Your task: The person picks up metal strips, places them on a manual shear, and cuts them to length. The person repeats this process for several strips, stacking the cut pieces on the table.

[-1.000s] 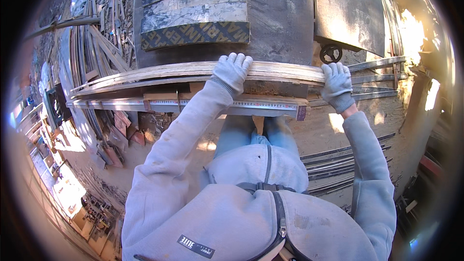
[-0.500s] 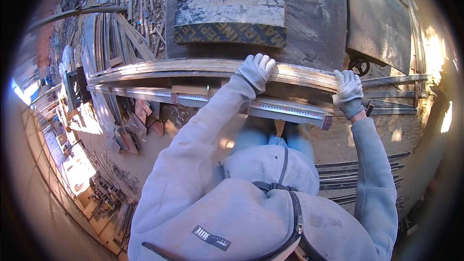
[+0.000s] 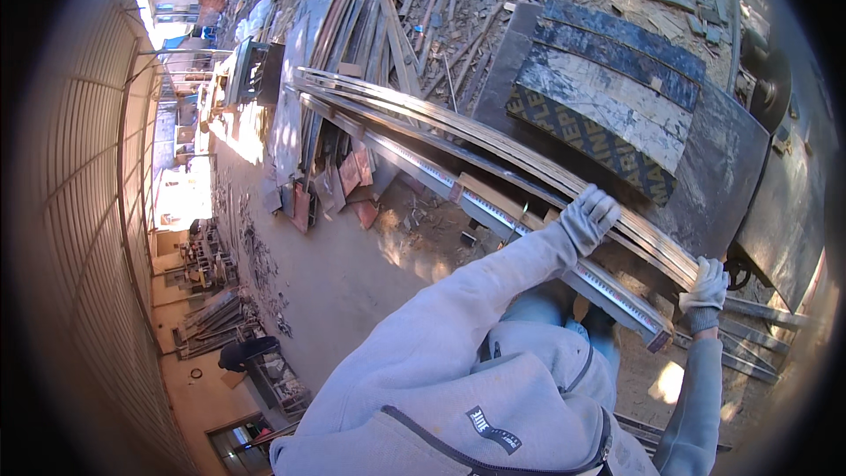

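A bundle of long, thin plywood strips lies slantwise along the near edge of the dark metal table. My left hand, in a pale knit glove, is closed over the bundle toward its right part. At the right end, my gloved right hand grips the strips with its fingers over the top. The strips spread slightly apart at their far left ends. Just in front runs a rail with a measuring scale, passing under my left forearm. A stack of dark-faced plywood boards sits on the table behind the bundle.
Scrap wood and long offcuts litter the ground beyond the strips' left end. Reddish board pieces lie on the floor nearby. A dark handwheel is beside my right hand. Metal bars extend at the right.
The view has turned left, so the table and bundle now appear slanted and farther right. Both hands stay closed on the strips, whose left ends look more spread.
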Action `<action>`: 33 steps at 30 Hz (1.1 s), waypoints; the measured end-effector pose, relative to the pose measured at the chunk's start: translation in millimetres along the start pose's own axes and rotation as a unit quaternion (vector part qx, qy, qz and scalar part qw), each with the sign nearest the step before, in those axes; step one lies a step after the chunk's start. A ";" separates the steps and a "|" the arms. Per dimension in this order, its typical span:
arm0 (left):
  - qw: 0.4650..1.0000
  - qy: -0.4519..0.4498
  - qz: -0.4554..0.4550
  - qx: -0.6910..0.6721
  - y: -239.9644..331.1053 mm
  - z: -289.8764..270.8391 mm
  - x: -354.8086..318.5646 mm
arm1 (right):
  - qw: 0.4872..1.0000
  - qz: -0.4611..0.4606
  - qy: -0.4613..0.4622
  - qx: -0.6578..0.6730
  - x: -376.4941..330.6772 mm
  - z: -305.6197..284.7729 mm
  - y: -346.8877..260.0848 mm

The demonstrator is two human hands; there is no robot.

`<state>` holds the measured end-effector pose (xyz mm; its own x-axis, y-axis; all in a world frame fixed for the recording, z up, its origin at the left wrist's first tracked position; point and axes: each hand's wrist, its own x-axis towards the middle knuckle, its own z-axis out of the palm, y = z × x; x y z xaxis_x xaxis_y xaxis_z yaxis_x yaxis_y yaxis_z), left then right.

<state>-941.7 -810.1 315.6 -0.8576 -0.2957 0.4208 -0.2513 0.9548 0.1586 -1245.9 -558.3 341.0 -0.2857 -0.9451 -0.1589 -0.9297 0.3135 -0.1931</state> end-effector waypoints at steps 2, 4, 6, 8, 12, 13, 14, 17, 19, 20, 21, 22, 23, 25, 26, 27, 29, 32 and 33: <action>0.998 0.057 -0.011 -0.016 -13.7 -5.8 -12.3 | 0.999 0.019 -0.033 0.012 2.8 -2.4 1.3; 0.998 -0.027 -0.050 -0.028 -27.6 -7.3 -16.8 | 1.000 0.002 -0.010 0.011 3.2 -2.9 1.3; 0.992 -0.074 -0.100 0.013 -29.8 -8.4 -18.3 | 1.000 -0.007 0.013 0.008 1.2 -2.0 -0.2; 0.985 -0.086 -0.145 0.019 -21.1 -12.8 -19.9 | 1.000 -0.006 0.024 0.009 -2.0 -0.3 -2.7; 0.973 0.018 -0.225 0.051 -0.1 -38.1 -25.3 | 0.998 0.039 -0.036 -0.028 -1.3 -0.9 -6.3; 0.970 -0.001 -0.243 0.027 -1.0 -46.8 -26.0 | 0.997 0.044 -0.054 -0.026 -0.2 -2.9 -5.9; 0.973 0.015 -0.230 0.021 -2.9 -55.0 -25.3 | 0.995 0.058 -0.081 -0.031 3.4 -4.1 -5.1; 0.899 -0.278 -0.338 0.002 -19.5 -69.1 -13.5 | 0.993 0.058 -0.096 -0.028 12.4 -9.5 -2.4; 0.895 -0.299 -0.331 0.011 -24.5 -74.9 -9.2 | 0.995 0.059 -0.076 -0.027 15.3 -11.9 -2.7; 0.932 -0.230 -0.273 0.069 -24.0 -77.7 -10.1 | 0.994 0.063 -0.088 -0.027 14.9 -13.5 -3.5; 0.934 -0.216 -0.278 0.067 -21.5 -80.0 -12.0 | 0.996 0.046 -0.072 -0.020 13.4 -15.2 -6.6; 0.925 -0.242 -0.289 0.044 -17.2 -81.2 -14.1 | 0.996 0.046 -0.071 -0.013 10.7 -17.9 -10.4; 0.930 -0.216 -0.295 0.028 -10.4 -81.9 -16.6 | 0.996 0.044 -0.074 0.015 8.4 -20.8 -15.1; 0.977 -0.077 -0.191 -0.061 -1.2 -73.9 -17.0 | 0.998 0.001 0.022 0.052 7.2 -24.7 -26.6; 0.981 -0.099 -0.145 -0.079 8.3 -62.1 -11.7 | 0.996 -0.014 0.064 0.059 10.1 -25.7 -30.6; 0.973 -0.150 -0.123 -0.125 18.7 -49.7 -4.4 | 0.998 0.017 0.025 0.048 11.2 -26.0 -32.7; 0.964 -0.204 -0.042 -0.166 35.8 -15.9 26.4 | 0.999 0.021 0.003 0.027 16.9 -23.9 -32.5; 0.956 -0.268 0.028 -0.112 54.5 25.7 71.0 | 0.995 0.021 -0.098 -0.017 21.8 -22.5 -29.1; 0.948 -0.307 0.032 -0.076 58.2 28.0 76.5 | 0.992 0.045 -0.115 0.020 21.1 -21.8 -31.4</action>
<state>-1034.5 -776.4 331.9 -0.9800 -0.1200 -0.1587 -0.1634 0.9407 0.2972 -1227.7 -590.1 364.9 -0.3025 -0.8683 -0.3932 -0.8915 0.4037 -0.2056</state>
